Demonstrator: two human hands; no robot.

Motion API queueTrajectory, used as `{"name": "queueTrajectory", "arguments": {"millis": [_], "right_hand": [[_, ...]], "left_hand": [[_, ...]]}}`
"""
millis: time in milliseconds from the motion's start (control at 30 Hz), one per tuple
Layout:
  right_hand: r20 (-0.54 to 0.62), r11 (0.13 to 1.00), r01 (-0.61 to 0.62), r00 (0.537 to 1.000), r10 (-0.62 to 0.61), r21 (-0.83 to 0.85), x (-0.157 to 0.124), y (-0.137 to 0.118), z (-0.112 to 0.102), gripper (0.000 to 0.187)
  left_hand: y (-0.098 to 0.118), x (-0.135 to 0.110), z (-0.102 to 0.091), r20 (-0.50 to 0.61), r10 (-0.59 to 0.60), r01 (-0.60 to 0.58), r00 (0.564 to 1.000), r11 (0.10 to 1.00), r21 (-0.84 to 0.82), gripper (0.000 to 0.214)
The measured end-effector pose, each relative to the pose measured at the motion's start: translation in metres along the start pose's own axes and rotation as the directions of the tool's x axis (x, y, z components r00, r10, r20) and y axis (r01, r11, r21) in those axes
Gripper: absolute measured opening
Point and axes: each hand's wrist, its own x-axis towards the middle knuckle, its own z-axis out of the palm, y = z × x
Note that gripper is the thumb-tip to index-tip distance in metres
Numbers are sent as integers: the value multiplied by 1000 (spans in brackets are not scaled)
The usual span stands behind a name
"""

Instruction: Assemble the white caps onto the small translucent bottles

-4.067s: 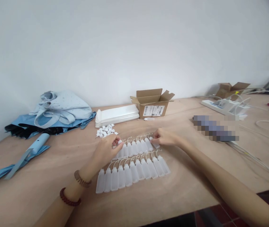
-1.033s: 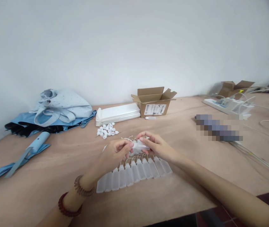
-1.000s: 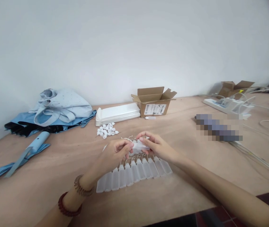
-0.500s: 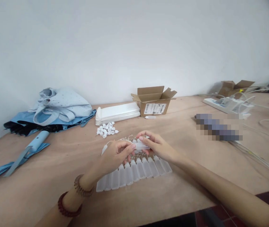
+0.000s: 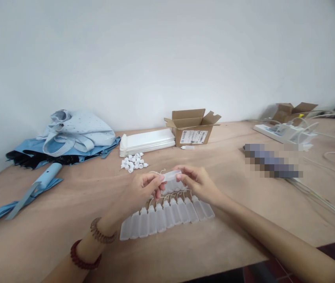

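A small translucent plastic bottle [image 5: 172, 175] is held lengthwise between my two hands above the table. My left hand [image 5: 146, 186] pinches its left end, thumb on top. My right hand [image 5: 198, 182] grips the right end between thumb and fingers. Beneath my hands lies a row of similar squeeze bottles [image 5: 167, 214], side by side, with thin pale strings at their necks. More bottles [image 5: 172, 188] lie behind that row, partly hidden by my hands. A pile of white nozzle caps [image 5: 133, 162] rests beyond my left hand.
Behind the caps sits a stack of white sleeves [image 5: 146, 141] beside an open cardboard box [image 5: 194, 131]. A lone bottle [image 5: 188, 147] lies before the box. At left are a blue umbrella [image 5: 46, 177] and a pale bag [image 5: 76, 131]. A power strip [image 5: 282, 133] with cables stands right.
The bottle in my hands has risen slightly and now tilts up to the right. My right fingers have shifted to its right end, so more of it shows.
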Motion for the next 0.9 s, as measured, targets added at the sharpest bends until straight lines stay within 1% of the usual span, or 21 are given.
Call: {"name": "queueTrajectory", "arguments": {"millis": [100,200,300,400,467,567,633,667,733,800,833,867,900], "right_hand": [[2,1000,-4,1000,4,-15,-1,-2,-1,28],[4,999,-30,1000,30,14,-1,-3,-1,30],[-1,997,-49,999,49,65,0,-2,-1,28],[11,995,-40,999,39,94,0,-1,0,26],[24,995,-34,999,32,89,0,-1,0,26],[26,997,-40,999,38,62,0,0,1,30],[23,997,-55,998,54,50,0,0,1,33],[24,997,-66,998,65,47,1,1,1,34],[29,995,-87,996,86,51,2,2,1,35],[29,993,-99,995,97,69,3,2,1,36],[28,991,-102,995,100,81,3,2,1,36],[26,990,-105,994,103,95,3,2,1,35],[22,988,-109,994,107,110,3,2,1,35]], "left_hand": [[1,-1,0,7,55,-56,998,995,88,32],[5,0,3,-6,55,-54,998,994,96,33],[6,0,5,-21,-11,12,1000,1000,19,39],[2,1,6,14,-96,97,995,994,-53,44],[-1,1,5,33,-93,95,995,993,-69,43],[-4,-1,4,42,-39,39,998,999,7,38],[-3,-2,4,16,10,-12,1000,991,132,33],[-3,-3,4,-7,55,-52,998,975,216,31],[-1,-4,5,-49,199,-164,979,902,399,27],[1,-5,7,-51,351,-267,935,791,551,27],[2,-5,7,-44,401,-297,915,744,599,28],[3,-5,8,-39,431,-315,902,716,624,28],[4,-6,8,-40,443,-323,896,709,627,27]]}}
